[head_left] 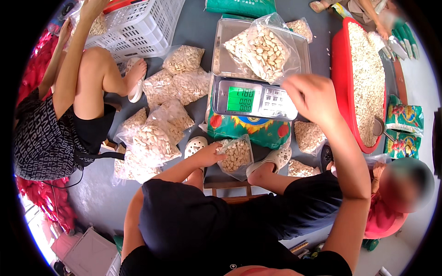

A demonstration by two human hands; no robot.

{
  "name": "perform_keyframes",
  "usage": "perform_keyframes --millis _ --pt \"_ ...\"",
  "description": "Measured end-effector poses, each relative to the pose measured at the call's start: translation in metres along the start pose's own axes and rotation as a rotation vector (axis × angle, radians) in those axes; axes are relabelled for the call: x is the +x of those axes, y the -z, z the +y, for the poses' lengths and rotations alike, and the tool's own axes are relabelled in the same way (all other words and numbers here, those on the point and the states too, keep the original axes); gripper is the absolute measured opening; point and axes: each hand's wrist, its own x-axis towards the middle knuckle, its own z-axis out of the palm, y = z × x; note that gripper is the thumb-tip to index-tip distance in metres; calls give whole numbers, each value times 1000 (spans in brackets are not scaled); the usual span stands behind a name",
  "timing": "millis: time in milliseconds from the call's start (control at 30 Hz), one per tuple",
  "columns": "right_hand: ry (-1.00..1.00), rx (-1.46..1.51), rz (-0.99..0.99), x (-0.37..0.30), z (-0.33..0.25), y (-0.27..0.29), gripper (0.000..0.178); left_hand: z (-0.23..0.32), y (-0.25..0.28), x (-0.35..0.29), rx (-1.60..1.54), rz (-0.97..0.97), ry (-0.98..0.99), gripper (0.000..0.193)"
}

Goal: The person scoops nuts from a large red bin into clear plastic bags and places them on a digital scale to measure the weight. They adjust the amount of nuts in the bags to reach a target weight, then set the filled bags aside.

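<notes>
My left hand is closed on the edge of a clear bag of pale pumpkin seeds, held low between my feet. My right hand has its fingers curled at the right end of the scale's display, beside the loose plastic of another bag of pumpkin seeds. Whether it grips that plastic is hidden. That bag rests tilted on the metal pan of the digital scale, whose green screen is lit. Under the scale lies a green printed package.
Several filled seed bags lie left of the scale. On the right, a red tub holds loose seeds and a metal scoop. A white plastic crate stands at upper left. People sit left and right; another person's hand reaches the tub's far end.
</notes>
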Motion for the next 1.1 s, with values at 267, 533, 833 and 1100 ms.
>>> perform_keyframes --millis 267,533,833,1100 --pt "25 125 -573 -100 11 -42 14 -3 -2 6 -126 45 29 68" --pt "148 160 -1086 -137 -75 -167 13 2 1 9 -122 129 30 61" --pt "-219 106 -811 -207 -101 -290 23 5 8 6 -141 104 59 61" --pt "-198 105 -792 -214 -114 -284 25 2 6 8 -205 183 5 48"
